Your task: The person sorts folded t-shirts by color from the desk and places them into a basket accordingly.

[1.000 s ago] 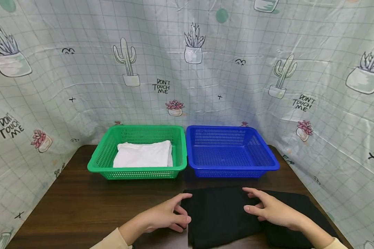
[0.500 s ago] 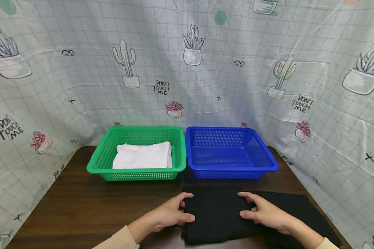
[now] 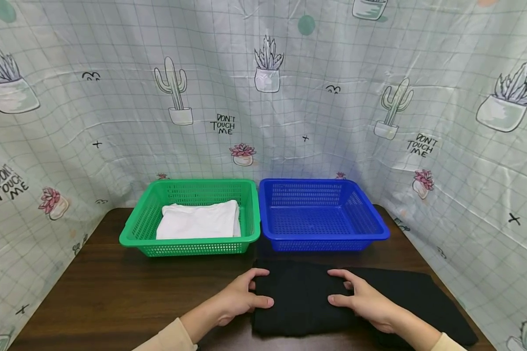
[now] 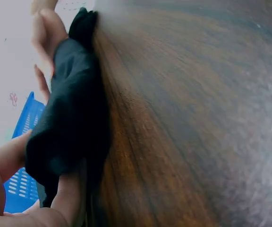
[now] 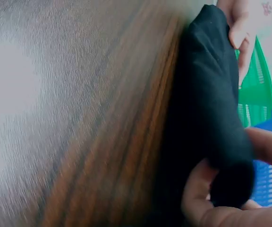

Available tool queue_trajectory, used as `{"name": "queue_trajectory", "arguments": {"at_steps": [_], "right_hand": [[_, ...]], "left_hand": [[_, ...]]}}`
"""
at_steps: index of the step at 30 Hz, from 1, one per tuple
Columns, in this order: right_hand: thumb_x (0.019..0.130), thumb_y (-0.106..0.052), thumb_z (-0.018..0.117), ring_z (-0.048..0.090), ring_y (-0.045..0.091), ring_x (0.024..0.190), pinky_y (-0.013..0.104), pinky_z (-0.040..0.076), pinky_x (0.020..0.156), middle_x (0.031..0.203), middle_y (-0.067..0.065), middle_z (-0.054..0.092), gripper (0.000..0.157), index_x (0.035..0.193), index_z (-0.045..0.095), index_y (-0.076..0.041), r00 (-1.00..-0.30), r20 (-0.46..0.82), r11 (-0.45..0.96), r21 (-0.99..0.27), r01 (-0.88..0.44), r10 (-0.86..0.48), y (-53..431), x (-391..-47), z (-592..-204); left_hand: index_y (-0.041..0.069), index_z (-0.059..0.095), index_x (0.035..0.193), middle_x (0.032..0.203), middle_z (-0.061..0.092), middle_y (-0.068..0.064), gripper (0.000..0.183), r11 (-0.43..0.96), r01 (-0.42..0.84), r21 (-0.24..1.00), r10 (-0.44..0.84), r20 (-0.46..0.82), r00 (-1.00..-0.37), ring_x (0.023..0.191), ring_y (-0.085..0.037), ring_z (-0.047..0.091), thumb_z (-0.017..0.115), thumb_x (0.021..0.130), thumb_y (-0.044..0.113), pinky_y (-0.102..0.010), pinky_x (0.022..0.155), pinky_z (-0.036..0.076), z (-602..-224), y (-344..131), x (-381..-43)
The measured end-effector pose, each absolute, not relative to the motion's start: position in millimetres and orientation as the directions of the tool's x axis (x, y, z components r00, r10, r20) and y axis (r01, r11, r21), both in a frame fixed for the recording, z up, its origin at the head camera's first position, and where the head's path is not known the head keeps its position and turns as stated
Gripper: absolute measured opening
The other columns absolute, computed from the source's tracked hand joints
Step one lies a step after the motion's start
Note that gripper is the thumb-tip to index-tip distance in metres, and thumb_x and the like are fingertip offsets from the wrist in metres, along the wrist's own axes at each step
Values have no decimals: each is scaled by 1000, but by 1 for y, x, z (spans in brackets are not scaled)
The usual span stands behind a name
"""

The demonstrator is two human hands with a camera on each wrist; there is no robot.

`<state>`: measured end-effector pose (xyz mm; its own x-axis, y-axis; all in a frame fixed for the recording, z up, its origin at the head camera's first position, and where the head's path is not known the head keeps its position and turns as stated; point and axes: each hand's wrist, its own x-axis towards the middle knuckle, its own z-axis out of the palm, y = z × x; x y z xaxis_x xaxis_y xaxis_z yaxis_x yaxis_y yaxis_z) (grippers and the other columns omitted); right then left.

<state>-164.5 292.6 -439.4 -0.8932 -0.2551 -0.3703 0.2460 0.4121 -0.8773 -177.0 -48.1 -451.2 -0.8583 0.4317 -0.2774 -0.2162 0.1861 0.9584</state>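
A folded black cloth lies at the near middle of the table, its exact kind unclear. My left hand grips its left side, thumb on top and other fingers partly beneath. On the opposite side, my right hand pinches the same cloth, thumb over the upper face. Seen from the left wrist, the cloth forms a thick rounded fold between fingers and thumb. From the right wrist, the black fold also sits in the fingers, close to the wood. Fingertips under the fabric are hidden.
Behind the cloth stand a green basket with a folded white cloth in it, and a blue basket. Another black cloth lies to the right, partly behind my right forearm. A patterned curtain surrounds the dark wooden table.
Both hands have closed in on the black cloth's sides and now grip it. My right hand has shifted left. The cloth's near edge has drawn back from the table's front, its sides nearer together.
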Motion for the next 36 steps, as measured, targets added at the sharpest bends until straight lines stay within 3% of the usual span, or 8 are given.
{"name": "queue_trajectory", "arguments": {"at_steps": [3,10,14,16,25,28,31,36], "right_hand": [[98,-22,78,7,61,152,77,41,98,167,37,8,75,162,39,-12,-886,-389,366,-886,285,-253,289,-164,-441],[96,-15,81,-10,61,154,60,48,93,171,35,-7,80,163,37,-11,-878,-342,349,-910,222,-333,291,-164,-441],[98,-13,77,-16,58,156,87,14,110,175,26,-10,78,164,36,-12,-876,-320,331,-922,201,-361,296,-164,-436],[99,-13,75,-20,54,156,87,6,111,176,21,-12,78,165,33,-12,-876,-304,314,-931,188,-376,300,-164,-428],[105,-15,68,-25,44,158,83,2,115,177,12,-14,74,167,29,-17,-895,-185,284,-956,69,-406,323,-173,-382],[106,-14,66,-23,43,159,80,9,118,177,12,-11,71,167,30,-17,-901,-129,300,-954,-2,-413,332,-179,-367],[106,-12,66,-13,38,161,49,31,124,177,13,-5,70,167,32,-18,-908,-62,322,-943,-82,-415,342,-188,-350],[106,-4,64,39,14,151,20,51,101,170,12,21,72,168,30,-15,-903,38,266,-950,-166,-428,357,-223,-332]], "left_hand": [[10,51,153,143,42,-32,73,177,-215,961,432,-272,-860,124,-38,52,86,90,6,-50,92,58,-454,-48,-178],[12,52,153,152,40,-32,71,127,-209,970,445,-244,-862,131,-41,50,85,90,3,-53,93,57,-457,-47,-178],[13,53,152,157,38,-32,71,95,-200,975,457,-221,-862,136,-44,48,84,90,2,-52,94,58,-451,-48,-174],[14,53,153,158,37,-33,71,70,-189,979,467,-200,-861,137,-48,50,84,90,3,-54,95,58,-444,-47,-173],[21,52,155,163,37,-25,69,-25,-114,993,517,-85,-852,124,-37,64,83,94,10,-51,99,58,-396,-38,-185],[23,53,154,157,45,-19,68,-44,-93,995,521,-57,-852,118,-32,67,83,94,10,-46,96,59,-379,-29,-193],[24,53,153,148,54,-15,68,-57,-58,997,520,-20,-854,112,-30,70,82,94,8,-45,93,61,-362,-19,-207],[24,53,154,143,59,-12,68,-62,-6,998,502,26,-865,111,-29,71,81,95,6,-45,90,62,-341,0,-246]]}}
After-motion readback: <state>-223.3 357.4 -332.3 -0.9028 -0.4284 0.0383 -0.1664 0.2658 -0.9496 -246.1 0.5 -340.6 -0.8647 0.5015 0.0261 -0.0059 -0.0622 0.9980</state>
